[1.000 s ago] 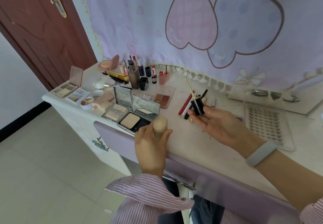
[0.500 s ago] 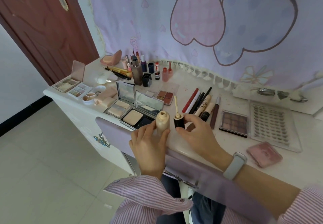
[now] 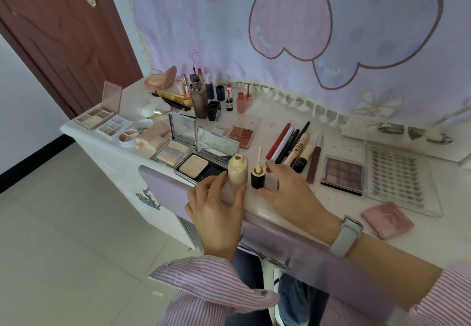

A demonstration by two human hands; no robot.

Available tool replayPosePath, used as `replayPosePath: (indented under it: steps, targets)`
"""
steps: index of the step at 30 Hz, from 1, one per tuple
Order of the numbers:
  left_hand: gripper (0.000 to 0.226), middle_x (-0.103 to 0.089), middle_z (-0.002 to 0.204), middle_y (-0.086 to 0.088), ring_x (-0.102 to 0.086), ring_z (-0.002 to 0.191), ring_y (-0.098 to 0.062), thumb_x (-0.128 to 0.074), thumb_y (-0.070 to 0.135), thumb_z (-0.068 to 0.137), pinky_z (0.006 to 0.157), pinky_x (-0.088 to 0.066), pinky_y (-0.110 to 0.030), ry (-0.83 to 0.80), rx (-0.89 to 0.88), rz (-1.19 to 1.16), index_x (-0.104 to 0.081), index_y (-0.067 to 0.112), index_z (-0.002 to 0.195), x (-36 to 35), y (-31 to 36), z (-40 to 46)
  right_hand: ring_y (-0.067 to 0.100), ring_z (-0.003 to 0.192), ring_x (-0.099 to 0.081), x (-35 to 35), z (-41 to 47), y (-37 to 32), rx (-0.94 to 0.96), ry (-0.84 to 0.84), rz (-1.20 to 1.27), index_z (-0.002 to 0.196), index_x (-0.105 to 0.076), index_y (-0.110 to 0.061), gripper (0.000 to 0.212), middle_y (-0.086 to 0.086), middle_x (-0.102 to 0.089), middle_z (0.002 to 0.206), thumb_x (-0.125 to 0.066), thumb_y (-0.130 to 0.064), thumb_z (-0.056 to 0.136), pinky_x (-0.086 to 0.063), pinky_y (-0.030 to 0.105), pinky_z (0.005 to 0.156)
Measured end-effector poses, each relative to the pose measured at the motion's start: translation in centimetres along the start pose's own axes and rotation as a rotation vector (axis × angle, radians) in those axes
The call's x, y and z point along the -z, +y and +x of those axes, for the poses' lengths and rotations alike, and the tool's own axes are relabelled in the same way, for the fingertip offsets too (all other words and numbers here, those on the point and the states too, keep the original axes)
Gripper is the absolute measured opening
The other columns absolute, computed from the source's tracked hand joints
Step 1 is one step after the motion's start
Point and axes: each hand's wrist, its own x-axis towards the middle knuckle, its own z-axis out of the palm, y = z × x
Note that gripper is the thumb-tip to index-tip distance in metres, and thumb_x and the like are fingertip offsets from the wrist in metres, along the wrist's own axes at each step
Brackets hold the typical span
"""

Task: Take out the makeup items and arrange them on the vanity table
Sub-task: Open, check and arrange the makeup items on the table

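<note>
A beige foundation bottle (image 3: 237, 173) stands upright and uncapped near the front edge of the white vanity table (image 3: 275, 206). My left hand (image 3: 216, 208) holds its lower part between thumb and fingers. Just to its right stands the black cap (image 3: 258, 178), upside down, with its applicator wand pointing up. My right hand (image 3: 288, 193) curves loosely around the cap, its thumb below and its fingers to the right, slightly off it.
Two open powder compacts (image 3: 201, 162) lie left of the bottle. A row of pencils and tubes (image 3: 293, 145), a dark eyeshadow palette (image 3: 342, 174), a lash tray (image 3: 397, 173) and a pink compact (image 3: 387, 220) lie to the right. Bottles and lipsticks (image 3: 204, 96) stand at the back. A door (image 3: 63, 32) is at the left.
My right hand brought the cap with its wand down beside the bottle, stood it on the table and loosened its fingers. My left hand kept hold of the bottle.
</note>
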Motion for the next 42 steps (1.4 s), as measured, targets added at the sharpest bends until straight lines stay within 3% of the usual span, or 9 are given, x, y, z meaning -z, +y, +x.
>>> replayPosePath:
  steps: [3,7,14,19,23,29,34,37,42]
  targets:
    - [0.036,-0.059,0.113,-0.007,-0.048,0.110,-0.026,-0.074,0.022,0.077,0.086,-0.025,-0.028,0.036,0.027,-0.054,-0.065,0.013,0.111,0.7,0.2,0.2,0.002,0.082,-0.047,2.3,-0.2,0.7,0.066,0.045,-0.015,0.119,-0.058,-0.015,0.029,-0.001,-0.059,0.109,-0.056,-0.021,0.090,-0.037,0.021,0.082]
    - [0.035,-0.057,0.116,-0.005,-0.047,0.111,-0.022,-0.059,0.024,0.077,0.090,-0.028,-0.030,0.047,0.038,-0.126,-0.064,0.012,0.110,1.8,1.0,1.4,0.012,0.093,-0.048,5.5,4.8,2.0,0.187,0.070,-0.223,0.110,-0.064,-0.012,0.025,0.006,-0.060,0.108,-0.045,-0.011,0.094,-0.036,0.023,0.080]
    - [0.036,-0.056,0.115,-0.012,-0.050,0.112,-0.028,-0.052,0.019,0.077,0.096,-0.036,-0.038,0.053,0.029,-0.184,-0.063,0.007,0.109,3.2,1.7,4.3,0.018,0.112,-0.043,6.4,14.0,3.2,0.381,-0.345,-0.808,0.119,-0.059,-0.022,0.033,-0.001,-0.054,0.123,-0.043,-0.009,0.092,-0.043,0.036,0.091]
    - [0.034,-0.055,0.114,-0.011,-0.050,0.112,-0.027,-0.050,0.019,0.078,0.098,-0.034,-0.035,0.048,0.020,-0.187,-0.063,0.007,0.108,3.4,1.5,6.3,0.017,0.111,-0.046,6.4,15.8,3.0,0.365,-0.512,-0.789,0.117,-0.058,-0.023,0.031,-0.002,-0.053,0.121,-0.045,-0.011,0.091,-0.043,0.037,0.094]
    - [0.034,-0.055,0.114,-0.012,-0.051,0.111,-0.027,-0.050,0.018,0.079,0.097,-0.039,-0.046,0.042,0.021,-0.201,-0.063,0.006,0.107,2.8,1.4,6.7,0.015,0.104,-0.047,6.0,16.0,3.6,0.390,-0.528,-0.800,0.110,-0.057,-0.024,0.020,-0.004,-0.054,0.112,-0.053,-0.023,0.091,-0.044,0.034,0.088]
    - [0.025,-0.055,0.110,-0.006,-0.053,0.107,-0.023,-0.058,0.008,0.085,0.093,-0.037,-0.029,0.006,-0.036,-0.172,-0.062,0.006,0.109,2.6,1.4,6.9,0.014,0.105,-0.041,5.7,16.3,4.4,0.627,-0.382,-0.971,0.110,-0.049,-0.026,0.017,-0.007,-0.049,0.113,-0.042,-0.024,0.095,-0.030,0.029,0.081]
    - [0.025,-0.051,0.103,0.003,-0.055,0.101,-0.022,-0.059,0.001,0.084,0.090,-0.032,-0.012,-0.004,-0.109,-0.161,-0.062,0.007,0.108,3.7,1.7,7.4,0.016,0.094,-0.049,7.6,15.2,4.5,0.584,-0.161,-0.887,0.106,-0.042,-0.027,0.012,-0.008,-0.053,0.097,-0.036,-0.023,0.097,-0.036,0.034,0.088]
    - [0.027,-0.054,0.105,-0.003,-0.054,0.102,-0.022,-0.060,0.004,0.085,0.090,-0.029,-0.004,-0.016,-0.201,-0.126,-0.061,0.007,0.111,4.2,2.7,7.5,0.017,0.070,-0.050,8.8,13.3,2.3,0.502,-0.085,-0.647,0.105,-0.041,-0.027,0.018,-0.007,-0.049,0.081,-0.025,-0.030,0.098,-0.042,0.035,0.071]
    - [0.049,-0.057,0.118,-0.013,-0.054,0.107,-0.026,-0.047,0.034,0.088,0.091,-0.045,-0.036,-0.166,-0.490,0.083,-0.053,0.005,0.127,4.5,4.9,7.1,0.003,0.078,-0.052,9.0,8.3,-1.9,0.514,-0.245,-0.263,0.111,-0.053,-0.025,0.037,-0.014,-0.052,0.089,-0.027,-0.043,0.093,-0.041,0.019,0.070]
